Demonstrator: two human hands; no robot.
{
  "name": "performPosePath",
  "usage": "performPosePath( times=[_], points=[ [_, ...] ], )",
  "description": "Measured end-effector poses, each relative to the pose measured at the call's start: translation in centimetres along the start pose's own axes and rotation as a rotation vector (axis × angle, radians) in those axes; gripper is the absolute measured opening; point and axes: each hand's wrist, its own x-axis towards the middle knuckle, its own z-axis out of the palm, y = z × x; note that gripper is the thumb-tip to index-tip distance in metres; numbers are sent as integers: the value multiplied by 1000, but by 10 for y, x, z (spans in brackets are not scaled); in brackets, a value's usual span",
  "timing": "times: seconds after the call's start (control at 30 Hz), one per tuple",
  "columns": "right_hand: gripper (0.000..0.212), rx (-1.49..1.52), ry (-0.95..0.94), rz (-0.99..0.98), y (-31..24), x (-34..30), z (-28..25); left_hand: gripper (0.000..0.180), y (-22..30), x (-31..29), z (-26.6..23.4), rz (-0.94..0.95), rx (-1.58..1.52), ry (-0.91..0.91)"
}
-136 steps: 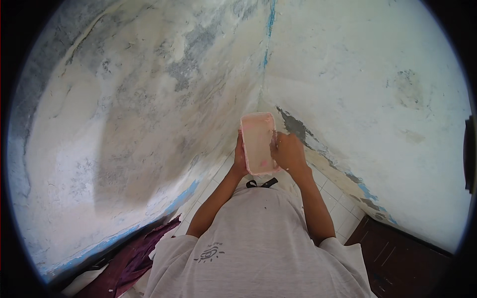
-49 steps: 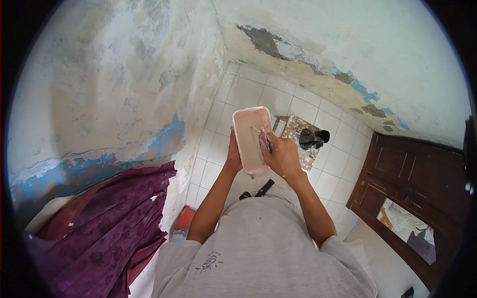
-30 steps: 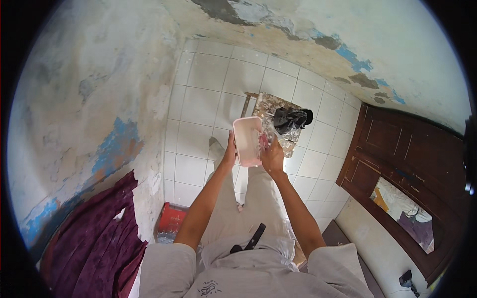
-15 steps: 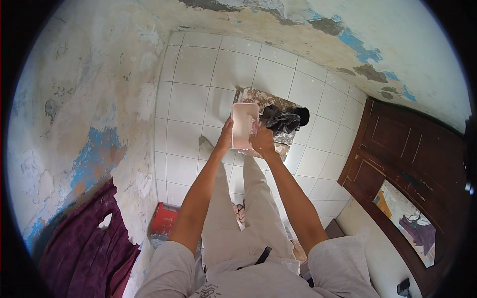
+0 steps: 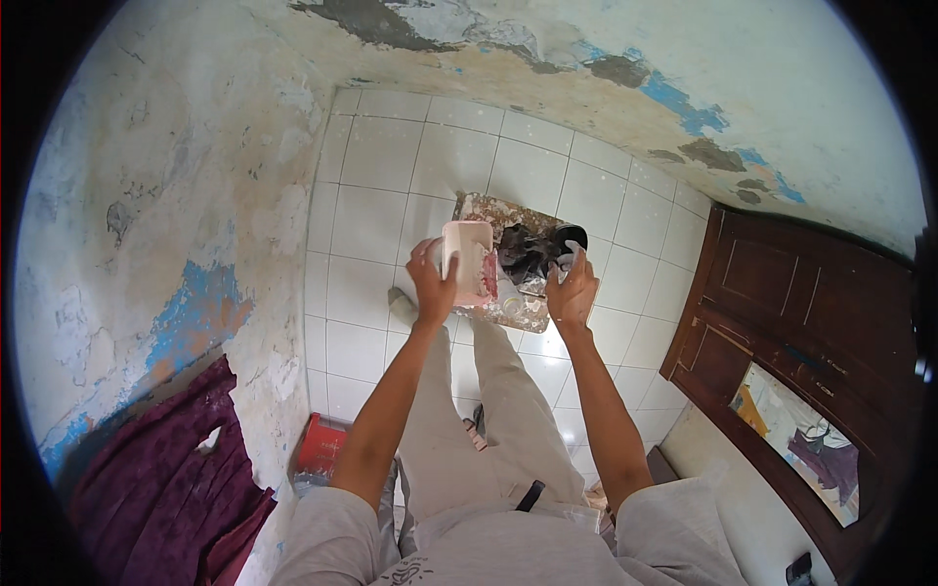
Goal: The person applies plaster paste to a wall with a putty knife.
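My left hand (image 5: 431, 281) is closed round the left wall of a pale pink rectangular tub (image 5: 467, 232), with the thumb over its rim. Pinkish-red smears (image 5: 490, 276) mark the tub's right inner side. To the right, a crumpled black plastic bag (image 5: 525, 252) lies beside a black round container (image 5: 571, 235). My right hand (image 5: 573, 297) is at that container's near side, its fingers curled about something small and pale that I cannot make out. Below the tub and bag is a paint-spattered board or low stool (image 5: 535, 314), with a clear round cup or lid (image 5: 511, 306) on it.
White floor tiles (image 5: 375, 220) surround the board. Peeling walls (image 5: 195, 166) rise at the left and far side. A maroon cloth (image 5: 156, 469) hangs lower left, near a red container (image 5: 321, 444). Dark wooden furniture (image 5: 772, 283) with a mirror (image 5: 799, 439) stands right.
My right hand has left the tub and moved right to the black container. My left hand has shifted its hold on the tub. The view has tilted a little.
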Motion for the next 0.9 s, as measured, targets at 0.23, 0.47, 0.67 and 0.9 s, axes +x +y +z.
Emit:
performPosePath(
  times=[0.23,0.47,0.67,0.9],
  points=[
    [29,-28,116,-233,9,-14,-5,40,132,43,17,554,0,-129],
    [25,259,9,-251,2,-40,-39,29,143,55,11,93,-221,-548],
    [19,607,-115,-107,-6,-64,-71,38,162,17,-23,15,-653,-479],
    [29,542,-6,-453,-91,-84,-136,37,220,-61,-103,35,-686,-386]
  ],
)
